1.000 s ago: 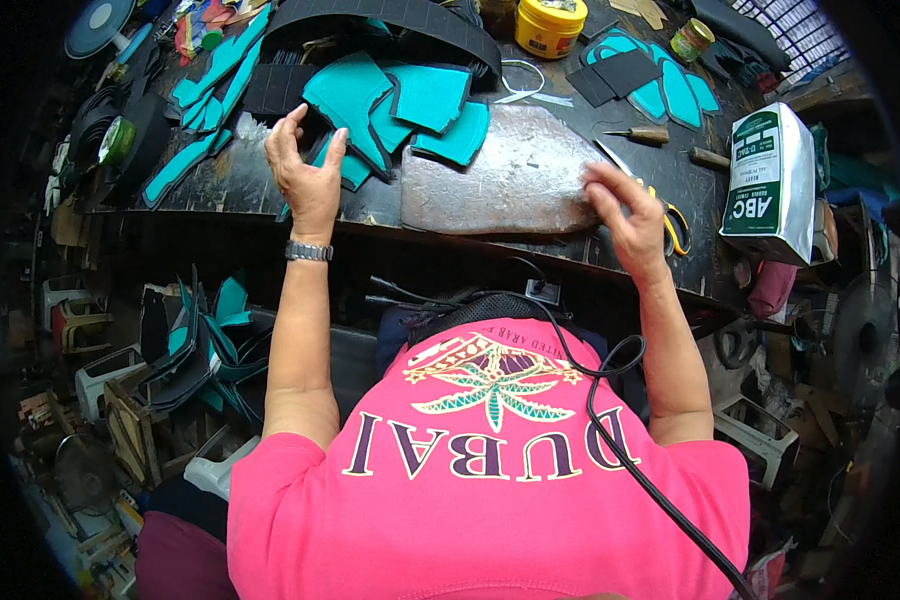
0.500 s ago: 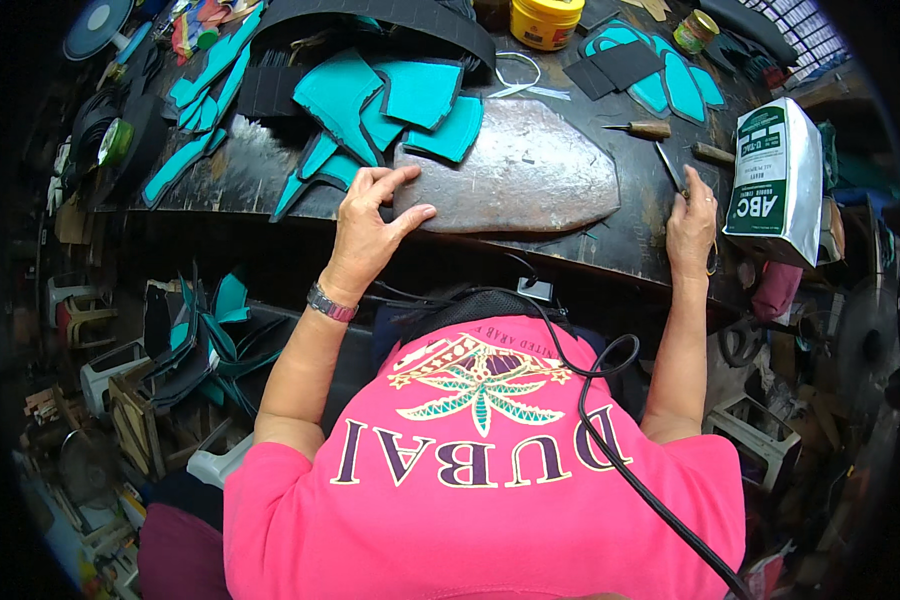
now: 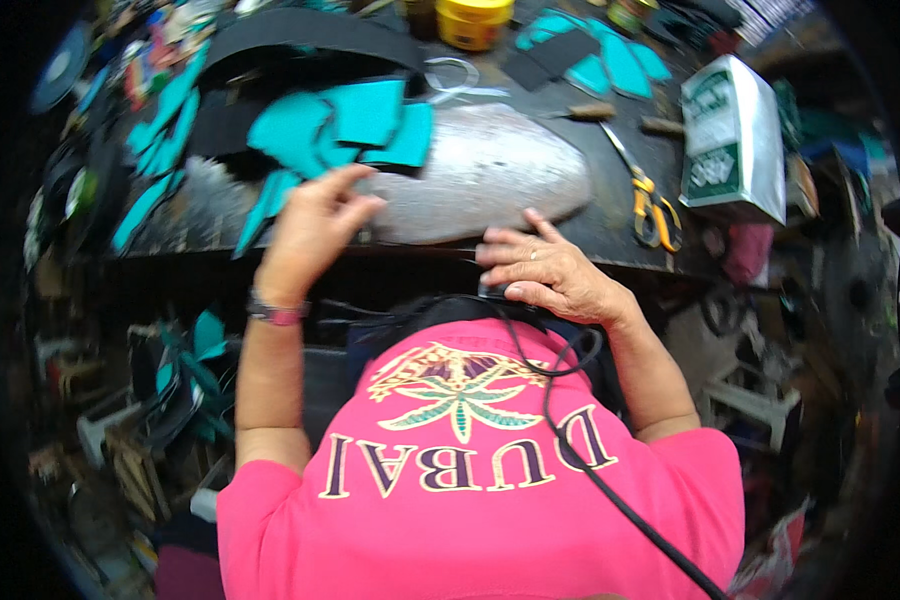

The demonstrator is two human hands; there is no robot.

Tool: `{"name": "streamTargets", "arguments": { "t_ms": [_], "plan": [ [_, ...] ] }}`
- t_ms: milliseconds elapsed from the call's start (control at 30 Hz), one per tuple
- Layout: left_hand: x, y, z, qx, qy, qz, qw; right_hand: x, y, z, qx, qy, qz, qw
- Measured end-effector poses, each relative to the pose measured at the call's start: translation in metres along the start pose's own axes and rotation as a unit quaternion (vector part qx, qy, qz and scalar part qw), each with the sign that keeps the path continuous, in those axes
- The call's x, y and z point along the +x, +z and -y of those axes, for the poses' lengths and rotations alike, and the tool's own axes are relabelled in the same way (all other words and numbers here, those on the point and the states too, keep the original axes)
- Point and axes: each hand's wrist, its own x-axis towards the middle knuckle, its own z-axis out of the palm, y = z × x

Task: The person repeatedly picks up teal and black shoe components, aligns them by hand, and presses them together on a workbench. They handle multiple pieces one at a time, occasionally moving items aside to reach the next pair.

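My left hand (image 3: 315, 228) is at the left end of a worn grey slab (image 3: 480, 175), thumb and forefinger apart with nothing visible between them; motion blurs it slightly. My right hand (image 3: 560, 275) hovers by the slab's near edge, fingers spread and holding nothing. To the right on the dark bench lie scissors with yellow-and-black handles (image 3: 656, 216), blades pointing away. Beyond them rests an awl with a wooden handle (image 3: 591, 112). Cut turquoise pieces with dark edges (image 3: 365, 115) are heaped behind my left hand, overlapping the slab's far-left corner.
A white-and-green metal can (image 3: 735, 140) stands at the bench's right end. Toward the back are a yellow tub (image 3: 473, 22), a loop of white strip (image 3: 452, 75) and more turquoise pieces (image 3: 625, 65). A black cable (image 3: 595, 470) crosses my pink shirt.
My right hand has let go of the scissors, now lying on the bench, and moved left to the slab's near edge. The whole view has shifted slightly.
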Motion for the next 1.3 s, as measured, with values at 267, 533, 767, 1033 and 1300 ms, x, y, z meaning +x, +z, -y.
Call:
{"name": "streamTargets", "arguments": {
  "t_ms": [267, 533, 767, 1033, 1300],
  "plan": [
    [0.099, -0.034, 0.000, 0.264, 0.135, -0.016, 0.955, -0.125, -0.044, -0.040, 0.307, 0.286, -0.583, 0.696],
    [0.123, -0.031, -0.003, 0.292, 0.107, 0.034, 0.950, -0.177, -0.088, -0.096, 0.405, 0.335, -0.523, 0.671],
    [0.116, -0.041, -0.007, 0.277, 0.158, -0.014, 0.948, -0.176, -0.110, -0.133, 0.483, 0.363, -0.479, 0.637],
    [0.078, -0.040, -0.035, -0.157, 0.212, -0.014, 0.965, -0.175, -0.110, -0.145, 0.486, 0.366, -0.485, 0.628],
    [0.071, 0.060, -0.049, -0.015, 0.209, 0.058, 0.976, -0.154, -0.073, -0.118, 0.401, 0.286, -0.616, 0.615]
  ]
}}
